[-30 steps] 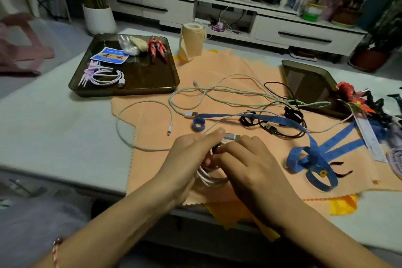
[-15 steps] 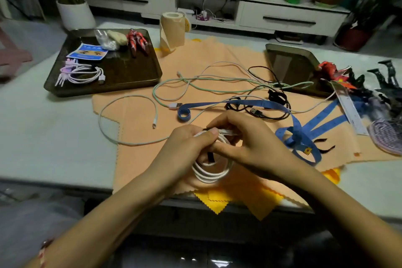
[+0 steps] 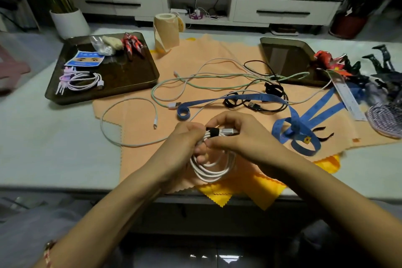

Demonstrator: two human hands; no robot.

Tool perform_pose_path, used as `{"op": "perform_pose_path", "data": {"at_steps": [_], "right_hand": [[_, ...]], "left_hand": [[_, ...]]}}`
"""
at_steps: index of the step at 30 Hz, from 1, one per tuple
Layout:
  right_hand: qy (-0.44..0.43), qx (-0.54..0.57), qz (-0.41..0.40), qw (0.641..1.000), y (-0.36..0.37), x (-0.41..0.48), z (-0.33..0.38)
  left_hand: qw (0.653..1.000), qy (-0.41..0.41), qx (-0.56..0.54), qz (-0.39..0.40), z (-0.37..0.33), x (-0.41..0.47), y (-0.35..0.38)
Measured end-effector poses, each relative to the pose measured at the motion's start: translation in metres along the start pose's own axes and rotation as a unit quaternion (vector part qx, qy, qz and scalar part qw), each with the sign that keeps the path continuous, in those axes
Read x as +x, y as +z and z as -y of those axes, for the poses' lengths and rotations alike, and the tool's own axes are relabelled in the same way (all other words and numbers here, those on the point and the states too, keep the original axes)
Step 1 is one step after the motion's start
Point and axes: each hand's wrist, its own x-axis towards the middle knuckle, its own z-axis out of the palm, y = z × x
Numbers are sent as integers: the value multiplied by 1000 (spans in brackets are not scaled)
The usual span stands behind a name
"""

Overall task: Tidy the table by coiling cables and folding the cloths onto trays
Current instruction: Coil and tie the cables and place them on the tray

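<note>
Down at the near edge of the pale tabletop (image 3: 54,148), both hands hold a coiled white cable (image 3: 208,171). The left hand (image 3: 185,143) curls round its loops, and the right hand (image 3: 241,135) pinches it at the black strap (image 3: 212,132). An orange cloth (image 3: 217,54) lies underneath, between the left tray (image 3: 130,76) and the right tray (image 3: 280,56). A white cabinet (image 3: 282,10) stands behind. The print on the blue card (image 3: 84,61) is unreadable.

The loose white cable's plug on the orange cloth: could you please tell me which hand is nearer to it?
Left. The left hand sits just right of the plug, holding the coiled white cable; the right hand lies farther right, beyond the left.
</note>
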Motion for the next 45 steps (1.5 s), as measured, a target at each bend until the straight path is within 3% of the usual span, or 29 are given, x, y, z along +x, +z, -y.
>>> {"op": "perform_pose_path", "data": {"at_steps": [2,4,7,10,16,20,26,31,34,37,41,45], "right_hand": [[85,147,62,983,-6,0,2],[128,236,75,960,-6,5,4],[149,176,60,971,-2,11,2],[136,217,42,966,-2,5,-4],[-80,62,-26,994,5,-2,0],[-176,-26,-74,981,12,-5,0],[-259,-139,-144,945,29,-5,-2],[-179,-88,-91,976,28,1,6],[-124,-12,-8,992,35,11,15],[-122,-12,19,992,45,21,23],[-112,-32,12,993,63,58,41],[-69,18,-37,997,87,121,58]], "left_hand": [[1000,-5,20,-18,0,1,-2],[999,-5,40,-24,0,2,-2],[998,-7,55,-24,2,2,0],[998,-6,54,-36,1,3,-1],[999,1,20,-41,1,4,-3],[994,-25,-102,-12,2,2,-5],[995,-13,-93,21,0,-2,-14],[996,-1,-88,-16,-7,-1,-28],[993,14,-103,-61,-12,0,-45],[987,8,-130,-97,-16,1,-60],[968,-28,-177,-178,-26,-1,-93],[948,-7,-193,-252,-39,-5,-136]]}}
